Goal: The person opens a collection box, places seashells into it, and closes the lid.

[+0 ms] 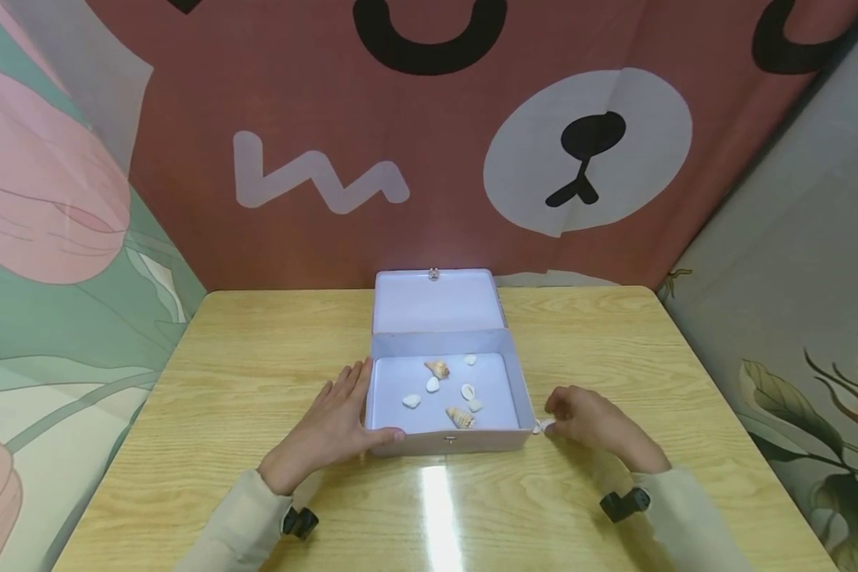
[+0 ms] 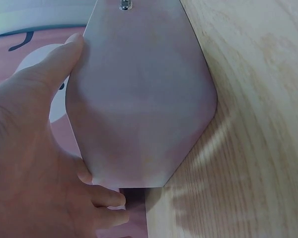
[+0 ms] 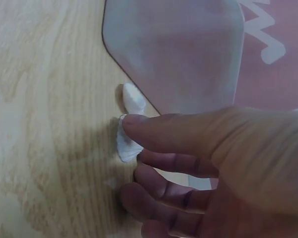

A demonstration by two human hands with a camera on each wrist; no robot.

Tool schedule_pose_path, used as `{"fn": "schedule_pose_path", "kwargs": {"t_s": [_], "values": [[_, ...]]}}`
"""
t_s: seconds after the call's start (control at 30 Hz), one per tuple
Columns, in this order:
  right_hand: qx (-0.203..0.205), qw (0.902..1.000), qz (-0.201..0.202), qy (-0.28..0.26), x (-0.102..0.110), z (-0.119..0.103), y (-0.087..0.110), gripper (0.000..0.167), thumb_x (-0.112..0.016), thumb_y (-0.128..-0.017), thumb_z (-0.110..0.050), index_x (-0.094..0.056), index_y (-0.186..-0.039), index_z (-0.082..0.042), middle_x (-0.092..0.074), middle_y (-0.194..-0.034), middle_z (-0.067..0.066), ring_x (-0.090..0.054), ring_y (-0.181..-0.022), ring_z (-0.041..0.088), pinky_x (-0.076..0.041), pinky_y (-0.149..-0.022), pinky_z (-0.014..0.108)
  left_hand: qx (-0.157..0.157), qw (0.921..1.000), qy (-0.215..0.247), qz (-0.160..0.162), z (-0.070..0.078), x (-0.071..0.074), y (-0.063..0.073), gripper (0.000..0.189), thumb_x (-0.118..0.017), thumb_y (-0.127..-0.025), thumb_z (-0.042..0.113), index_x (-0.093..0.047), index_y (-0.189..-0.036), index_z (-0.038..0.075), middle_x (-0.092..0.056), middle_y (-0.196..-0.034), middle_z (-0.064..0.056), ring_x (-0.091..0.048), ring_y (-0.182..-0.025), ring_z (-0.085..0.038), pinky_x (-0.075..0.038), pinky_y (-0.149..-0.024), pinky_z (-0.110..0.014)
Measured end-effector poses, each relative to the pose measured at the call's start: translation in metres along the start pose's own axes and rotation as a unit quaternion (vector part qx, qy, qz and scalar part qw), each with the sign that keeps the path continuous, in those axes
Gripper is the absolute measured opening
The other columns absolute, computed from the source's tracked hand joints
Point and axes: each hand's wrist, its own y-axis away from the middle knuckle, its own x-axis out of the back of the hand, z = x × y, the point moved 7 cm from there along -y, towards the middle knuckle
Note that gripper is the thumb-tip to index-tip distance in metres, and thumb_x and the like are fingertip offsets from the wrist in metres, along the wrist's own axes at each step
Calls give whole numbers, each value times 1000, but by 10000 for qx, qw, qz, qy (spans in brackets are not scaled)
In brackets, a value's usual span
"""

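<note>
A pale metal box [image 1: 415,443] stands on the table with its lid [image 1: 432,302] swung up and back. Inside lie two spiral conch shells [image 1: 461,418] and several small white shells [image 1: 411,401]. My left hand [image 1: 326,425] rests against the box's left side, its fingers extended along the wall and its thumb at the front rim. Just right of the box's front right corner, my right hand [image 1: 597,421] pinches a ribbed white seashell [image 3: 125,144] between thumb and finger, close to the tabletop. Another white seashell [image 3: 133,98] lies between it and the box.
The wooden table [image 1: 272,349] extends on both sides of the box. Behind it hangs a reddish-brown curtain [image 1: 429,230] with a cartoon bear face. Patterned cloths [image 1: 794,262] hang to the left and right. A light streak reflects off the table in front.
</note>
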Motion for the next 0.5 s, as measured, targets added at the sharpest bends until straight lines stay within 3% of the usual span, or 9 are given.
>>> {"fn": "schedule_pose_path", "kwargs": {"t_s": [0.2, 0.5], "values": [[-166, 9998, 47, 71, -2, 2, -1, 18, -84, -89, -13, -68, -98, -11, -69, -91, 0, -57, -83, 15, -49, -74, 31, -29, 10000, -22, 37, 0, 0, 0, 132, -75, -84, 76, -11, -170, 0, -20, -176, -28, -20, -163, -51, -19, -131, -71], [-275, 9995, 161, -78, -1, 2, 2, 19, -81, -91, -9, -62, -92, -11, -63, -86, 1, -55, -79, 16, -45, -69, 29, -60, 10000, -32, 50, 0, 0, -1, 133, -76, -84, 75, -11, -170, -1, -21, -175, -29, -21, -163, -52, -20, -130, -72]]}}
